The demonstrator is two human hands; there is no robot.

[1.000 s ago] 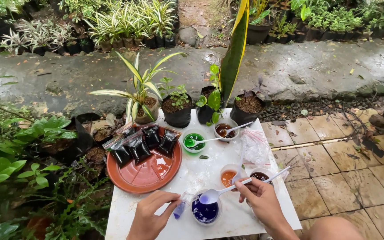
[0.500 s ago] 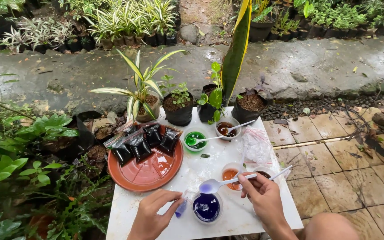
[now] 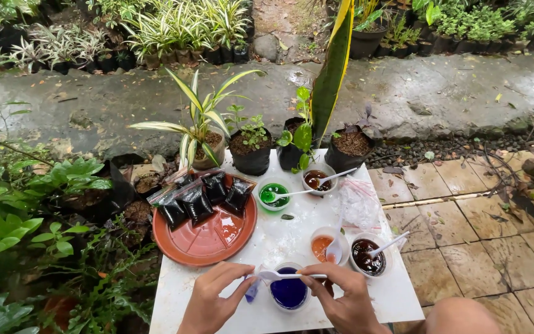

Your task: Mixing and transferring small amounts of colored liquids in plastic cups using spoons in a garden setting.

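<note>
My left hand pinches a small clear plastic bag with a little blue liquid in it, held just left of a cup of blue liquid at the near edge of the white table. My right hand holds a white plastic spoon level over that cup, its bowl pointing left at the mouth of the bag.
Cups of orange, dark brown, green and brown liquid stand on the table, each with a spoon. A terracotta dish holds several dark filled bags. Clear bags lie at right. Potted plants line the far edge.
My right hand has moved left and down, swinging the spoon from above the orange cup to across the blue cup, its bowl now at the bag. My left hand stays put.
</note>
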